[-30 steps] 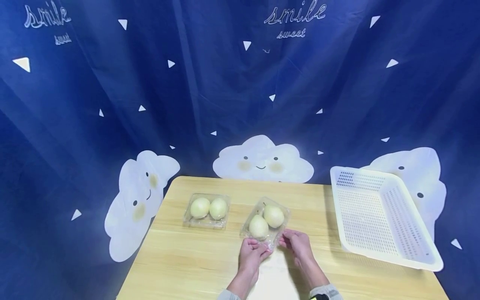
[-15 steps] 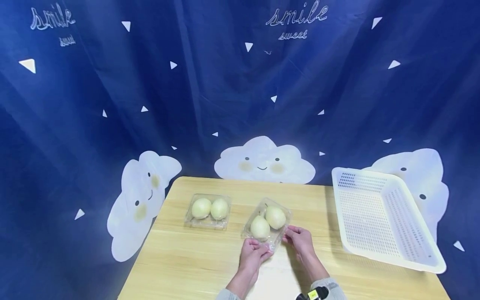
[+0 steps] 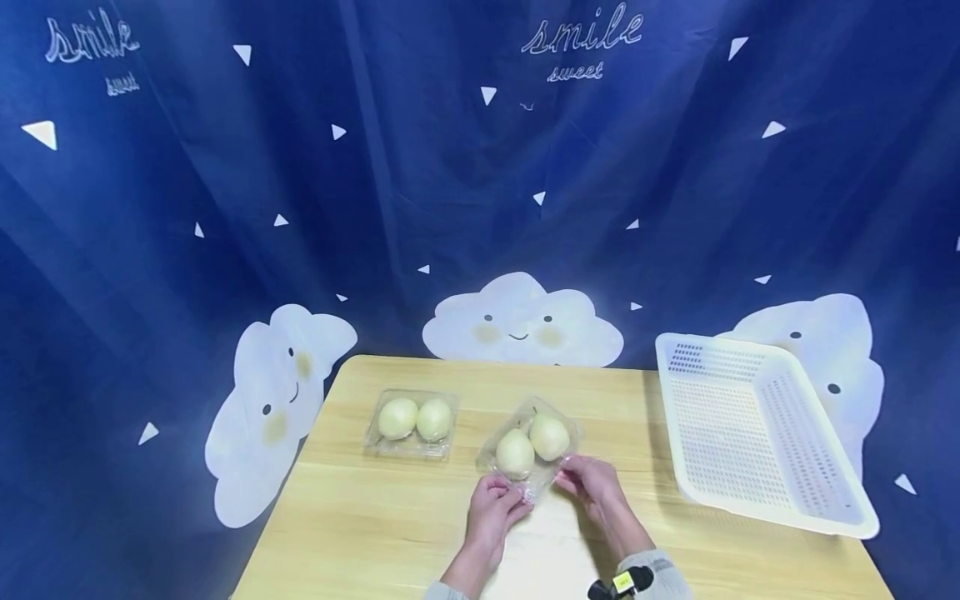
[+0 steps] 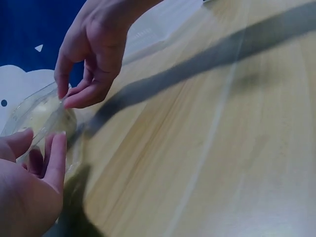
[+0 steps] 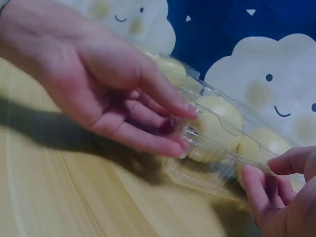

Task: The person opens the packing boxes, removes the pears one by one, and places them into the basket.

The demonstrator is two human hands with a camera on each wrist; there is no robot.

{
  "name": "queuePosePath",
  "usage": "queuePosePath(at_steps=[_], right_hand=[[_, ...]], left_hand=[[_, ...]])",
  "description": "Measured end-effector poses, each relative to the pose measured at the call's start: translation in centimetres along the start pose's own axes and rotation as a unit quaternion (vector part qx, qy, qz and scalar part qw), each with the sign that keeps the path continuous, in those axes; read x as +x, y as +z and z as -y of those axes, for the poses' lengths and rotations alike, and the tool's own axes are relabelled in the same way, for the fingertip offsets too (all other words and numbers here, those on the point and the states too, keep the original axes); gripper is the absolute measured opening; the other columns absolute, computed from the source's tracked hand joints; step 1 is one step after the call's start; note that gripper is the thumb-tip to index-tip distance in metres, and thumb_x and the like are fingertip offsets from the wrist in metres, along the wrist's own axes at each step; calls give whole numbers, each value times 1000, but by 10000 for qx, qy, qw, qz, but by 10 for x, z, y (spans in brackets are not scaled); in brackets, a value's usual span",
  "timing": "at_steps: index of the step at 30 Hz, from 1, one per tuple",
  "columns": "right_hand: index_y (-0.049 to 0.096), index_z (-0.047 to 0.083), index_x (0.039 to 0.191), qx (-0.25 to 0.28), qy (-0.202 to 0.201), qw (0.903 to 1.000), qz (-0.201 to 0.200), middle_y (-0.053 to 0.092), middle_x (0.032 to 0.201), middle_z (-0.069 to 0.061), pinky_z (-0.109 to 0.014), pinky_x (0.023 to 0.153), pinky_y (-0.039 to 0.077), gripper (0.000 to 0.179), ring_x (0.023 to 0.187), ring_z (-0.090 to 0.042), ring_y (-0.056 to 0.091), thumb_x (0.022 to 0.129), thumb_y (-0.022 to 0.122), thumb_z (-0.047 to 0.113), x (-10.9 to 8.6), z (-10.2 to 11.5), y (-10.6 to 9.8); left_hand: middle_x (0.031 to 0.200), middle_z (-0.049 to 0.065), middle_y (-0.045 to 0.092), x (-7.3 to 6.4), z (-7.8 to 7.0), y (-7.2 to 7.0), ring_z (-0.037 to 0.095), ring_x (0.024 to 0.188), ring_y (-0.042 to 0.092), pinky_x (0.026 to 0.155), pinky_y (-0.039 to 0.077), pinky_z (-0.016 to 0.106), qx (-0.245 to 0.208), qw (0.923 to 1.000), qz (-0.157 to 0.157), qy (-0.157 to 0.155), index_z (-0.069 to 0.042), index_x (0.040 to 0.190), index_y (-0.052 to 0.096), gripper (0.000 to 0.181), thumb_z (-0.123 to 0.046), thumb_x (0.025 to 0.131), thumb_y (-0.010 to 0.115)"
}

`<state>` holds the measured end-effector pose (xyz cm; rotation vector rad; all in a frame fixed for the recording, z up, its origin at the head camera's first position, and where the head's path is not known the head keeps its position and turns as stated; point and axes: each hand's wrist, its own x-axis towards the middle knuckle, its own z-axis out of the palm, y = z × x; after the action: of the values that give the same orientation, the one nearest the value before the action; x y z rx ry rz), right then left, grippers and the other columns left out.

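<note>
A clear plastic clamshell box (image 3: 542,482) with two pale yellow pears (image 3: 515,454) lies at an angle on the table in the head view. My left hand (image 3: 491,512) pinches its near corner between thumb and fingers. On the box's right edge, my right hand (image 3: 596,487) pinches the rim with thumb and fingertips. Both hands show at the rim in the right wrist view, the left hand (image 5: 103,84) coming from the left and the right hand (image 5: 286,190) at lower right. A second clear clamshell box (image 3: 408,450), also with two pears, sits to the left.
A white perforated plastic basket (image 3: 757,508) stands at the right side of the wooden table (image 3: 360,525), its corner reaching past the table's edge. Behind the table hangs a dark blue curtain (image 3: 465,167) with cloud prints.
The left hand has shifted slightly left with the box's near corner. My right hand has slid a little up along the right edge. The other box and the basket stay put.
</note>
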<state>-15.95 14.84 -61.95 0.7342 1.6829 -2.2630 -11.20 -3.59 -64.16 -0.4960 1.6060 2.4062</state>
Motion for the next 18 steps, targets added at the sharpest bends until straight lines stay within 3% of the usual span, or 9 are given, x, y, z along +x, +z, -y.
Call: queuePosePath(at_steps=[7, 13, 18], right_hand=[[65, -13, 105, 289, 17, 9996, -1, 72, 76, -8, -26, 70, 66, 20, 67, -14, 72, 87, 68, -5, -5, -13, 13], [64, -13, 106, 382, 59, 9990, 221, 72, 78, -9, -25, 76, 65, 19, 71, -14, 73, 88, 66, -5, -14, -20, 23], [63, -14, 111, 380, 32, 9989, 273, 73, 83, -10, -26, 80, 65, 25, 75, -15, 74, 89, 69, -3, -23, -18, 21]], left_hand=[[109, 18, 65, -14, 1, 7, 25, 98, 75, 98, 63, 39, -186, 9997, -171, 53, 6, 123, 42, 40, -9, 96, 69], [121, 27, 68, -11, 6, 5, 33, 111, 74, 99, 62, 37, -186, 9973, -649, 304, 6, 124, 47, 36, -17, 102, 63], [118, 28, 70, -9, 4, 2, 35, 111, 75, 97, 63, 37, -184, 9969, -687, 339, 8, 123, 47, 34, -13, 101, 62]])
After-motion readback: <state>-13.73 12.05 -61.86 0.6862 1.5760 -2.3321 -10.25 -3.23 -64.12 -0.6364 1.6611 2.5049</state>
